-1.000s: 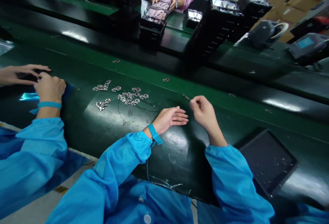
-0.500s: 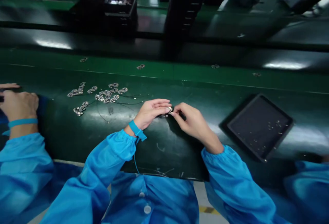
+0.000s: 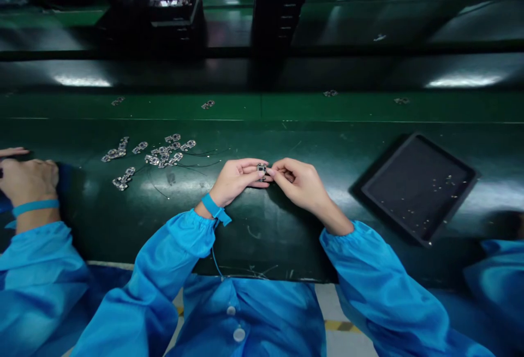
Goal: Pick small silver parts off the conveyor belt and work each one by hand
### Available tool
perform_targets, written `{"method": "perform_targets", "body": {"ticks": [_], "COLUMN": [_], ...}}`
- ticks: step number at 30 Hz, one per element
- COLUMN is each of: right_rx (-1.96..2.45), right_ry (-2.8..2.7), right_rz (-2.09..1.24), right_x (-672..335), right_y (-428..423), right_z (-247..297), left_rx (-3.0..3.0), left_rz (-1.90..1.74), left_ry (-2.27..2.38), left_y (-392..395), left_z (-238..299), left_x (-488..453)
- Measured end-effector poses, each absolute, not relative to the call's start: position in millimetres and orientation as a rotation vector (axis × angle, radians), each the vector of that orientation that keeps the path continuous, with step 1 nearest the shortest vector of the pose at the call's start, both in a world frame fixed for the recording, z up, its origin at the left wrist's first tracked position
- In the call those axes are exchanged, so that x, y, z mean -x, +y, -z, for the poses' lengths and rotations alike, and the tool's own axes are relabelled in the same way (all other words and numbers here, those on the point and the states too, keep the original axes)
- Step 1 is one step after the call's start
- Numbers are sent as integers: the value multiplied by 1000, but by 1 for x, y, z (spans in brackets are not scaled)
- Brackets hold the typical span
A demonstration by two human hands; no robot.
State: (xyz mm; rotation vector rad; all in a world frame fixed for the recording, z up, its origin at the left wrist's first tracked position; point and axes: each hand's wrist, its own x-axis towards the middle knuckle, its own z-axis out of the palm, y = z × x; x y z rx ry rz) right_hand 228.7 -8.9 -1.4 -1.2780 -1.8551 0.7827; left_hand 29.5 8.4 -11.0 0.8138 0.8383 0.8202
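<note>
A small circuit board [image 3: 261,168] is pinched between the thumb and fingers of my left hand [image 3: 235,182], above the green bench. My right hand [image 3: 298,182] is closed in a pinch, with thumb and forefinger at the board's right edge. Whatever sits between those right fingertips is too small to make out. To the left of my hands lies a loose pile of similar circuit boards [image 3: 164,155], some with thin black wires [image 3: 200,166] trailing to the right. A blue band [image 3: 215,209] circles my left wrist.
A shallow black tray [image 3: 380,182] holding several tiny bright parts lies at the right. Single boards [image 3: 208,104] are spaced along the green strip [image 3: 286,108] at the back. A co-worker's hand [image 3: 30,179] is at the left edge, and another person's blue sleeve [image 3: 499,269] at the right.
The circuit board in my left hand has turned, so its face now shows more clearly. My right fingertips remain close against it. The camera view has shifted and levelled slightly.
</note>
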Motion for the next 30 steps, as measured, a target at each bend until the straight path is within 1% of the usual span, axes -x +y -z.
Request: {"method": "perform_targets", "body": {"ticks": [3,16,30], "right_rx": [1274,1263,1313], "right_ry": [-1856,-1999,-2067], "right_rz": [-786,-597,-589], "right_x": [-229,-230,-231], "right_y": [-9,-8,-9], "right_z": [3,9,11], "left_rx": [-828,-944,-935], "left_rz": [-842,-842,-804], "left_ry": [878,892,922], "left_y": [8,7,7], "left_z": [12,21,18], "left_x": [-31,-36,-37]}}
